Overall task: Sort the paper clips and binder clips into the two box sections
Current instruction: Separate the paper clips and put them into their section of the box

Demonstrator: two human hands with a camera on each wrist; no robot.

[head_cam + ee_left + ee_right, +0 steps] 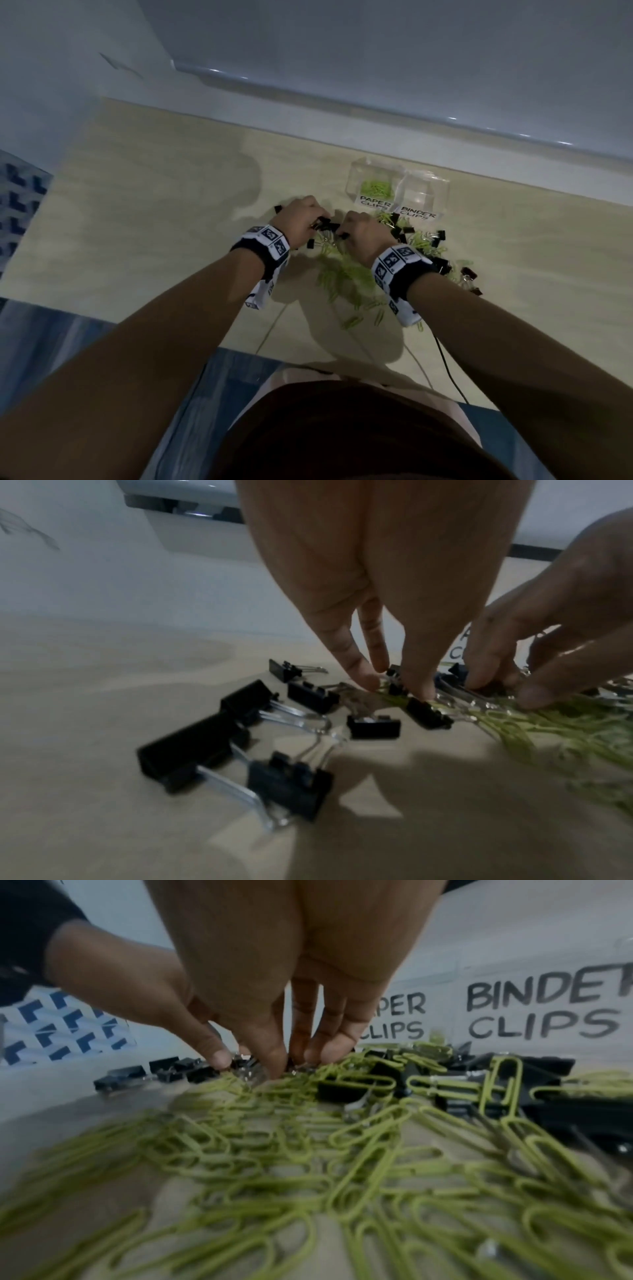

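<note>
1. The box (397, 186) sits right of frame centre on the table (154, 222).
2. Paper clips (346, 281) and binder clips (424, 240) lie below it.
3. Some paper clips lie in its left section.

Two handwritten labels on the clear box

The box (397, 186) near the table's far edge carries "PAPER CLIPS" (375, 202) on its left section's front and "BINDER CLIPS" (418, 213) on its right section's front, in black capitals on white; wristband markings are unreadable.

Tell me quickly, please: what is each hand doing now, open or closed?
Left hand: fingertips down on the binder clips, seemingly pinching one.
Right hand: fingertips in the pile; a grip cannot be told.
</note>
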